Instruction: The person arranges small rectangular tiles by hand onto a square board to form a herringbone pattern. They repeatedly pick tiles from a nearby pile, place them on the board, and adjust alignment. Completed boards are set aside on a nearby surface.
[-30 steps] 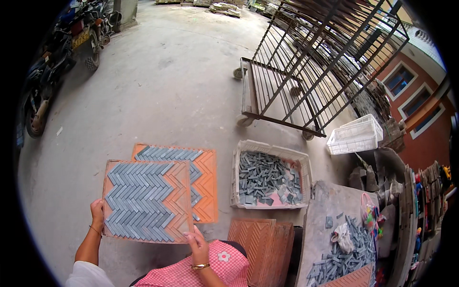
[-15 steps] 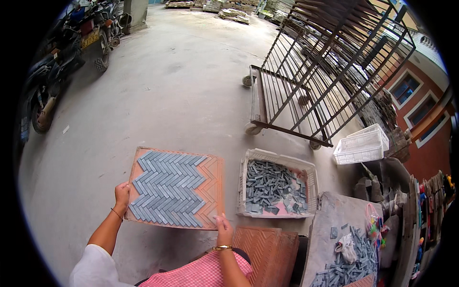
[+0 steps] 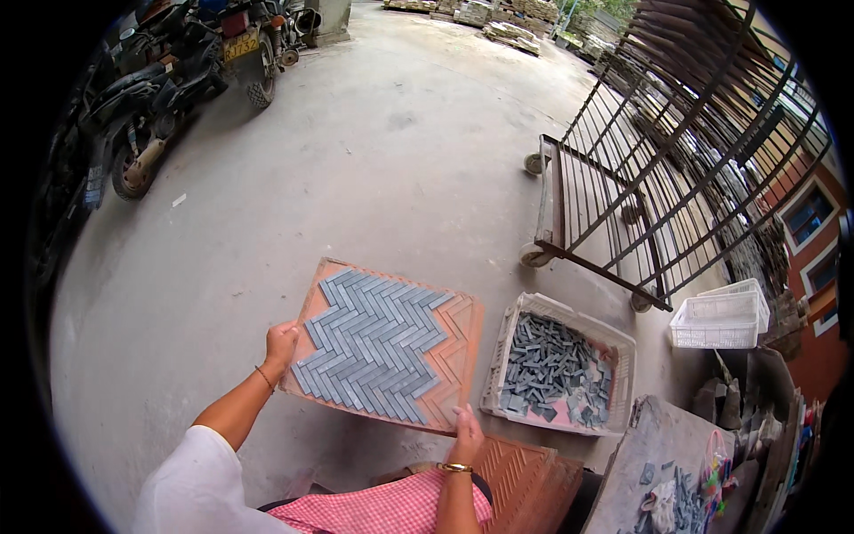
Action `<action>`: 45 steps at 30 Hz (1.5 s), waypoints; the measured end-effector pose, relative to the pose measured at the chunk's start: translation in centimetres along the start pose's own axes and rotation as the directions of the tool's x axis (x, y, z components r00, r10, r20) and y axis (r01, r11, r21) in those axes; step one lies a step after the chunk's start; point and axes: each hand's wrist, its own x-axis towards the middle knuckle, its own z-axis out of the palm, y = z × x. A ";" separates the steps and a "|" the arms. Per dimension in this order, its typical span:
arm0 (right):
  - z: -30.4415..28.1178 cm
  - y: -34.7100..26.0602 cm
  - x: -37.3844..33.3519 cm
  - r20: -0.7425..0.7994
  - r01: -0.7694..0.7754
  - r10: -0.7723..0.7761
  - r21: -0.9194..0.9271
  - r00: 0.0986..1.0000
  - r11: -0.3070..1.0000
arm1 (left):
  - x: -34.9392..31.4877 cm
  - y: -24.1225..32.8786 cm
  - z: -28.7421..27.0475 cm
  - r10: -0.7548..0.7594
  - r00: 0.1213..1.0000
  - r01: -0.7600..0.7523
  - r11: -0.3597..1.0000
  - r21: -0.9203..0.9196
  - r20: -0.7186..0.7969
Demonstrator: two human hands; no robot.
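Between my hands I carry an orange grooved tray (image 3: 455, 343), with grey stone strips (image 3: 374, 343) laid over most of it in a herringbone pattern. Along its right side the bare zigzag grooves show. My left hand (image 3: 282, 345) is closed on the left edge. My right hand (image 3: 466, 436), below a gold bracelet, grips the near right corner. Under that corner, beside my lap, lie more orange grooved trays (image 3: 520, 485). Right of them stands a white plastic crate (image 3: 626, 383) holding many loose grey strips (image 3: 551, 360).
A table (image 3: 623, 463) at lower right bears loose strips and a crumpled white glove (image 3: 660, 507). Beyond the crate is a wheeled metal rack (image 3: 605, 267) with trays on it. White baskets (image 3: 712, 322) stand right of it. Motorcycles (image 3: 160, 116) are parked at far left on the concrete floor (image 3: 356, 178).
The view has swung left, so the surroundings sit further right. The tray, still in both hands, has turned slightly clockwise and appears further right in the picture.
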 end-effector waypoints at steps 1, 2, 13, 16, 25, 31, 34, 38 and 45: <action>0.0 0.1 0.0 0.008 0.010 -0.010 -0.001 1.000 1.000 | 0.0 0.3 -0.3 -0.007 1.000 0.006 0.999 0.040 0.012; 0.0 0.1 -0.1 0.003 -0.002 0.002 0.007 1.000 1.000 | 0.1 0.4 -0.1 0.038 0.999 -0.039 0.997 0.067 0.012; 0.2 1.8 0.1 -0.107 0.051 -0.079 -0.243 0.991 0.969 | 0.3 1.1 0.9 0.145 0.989 -0.150 0.942 0.300 0.038; 0.8 0.4 -0.4 -0.134 0.043 -0.092 -0.332 0.987 0.942 | 0.6 1.5 0.4 0.029 0.994 -0.062 0.939 0.339 0.102; 0.2 2.5 -1.8 -0.106 0.039 -0.073 -0.288 0.992 0.957 | -0.2 1.9 0.1 0.147 0.977 -0.194 0.911 0.363 0.153; 0.2 3.0 -1.1 -0.058 0.043 -0.067 -0.342 0.996 0.939 | 1.9 0.0 0.0 0.186 0.964 -0.243 0.904 0.351 0.189; 0.9 1.9 -1.4 -0.034 0.177 -0.224 -0.503 0.974 0.846 | 3.9 -1.2 -0.6 0.258 0.936 -0.334 0.866 0.371 0.239; 0.3 -1.5 -4.4 -0.013 0.311 -0.333 -0.325 0.943 0.893 | 8.1 -4.7 -2.6 0.179 0.935 -0.259 0.934 0.247 0.306; -19.7 -7.9 -22.0 -0.683 0.407 0.056 0.497 0.729 0.766 | 12.0 -4.5 -3.1 0.419 0.907 -0.313 0.743 0.591 -0.047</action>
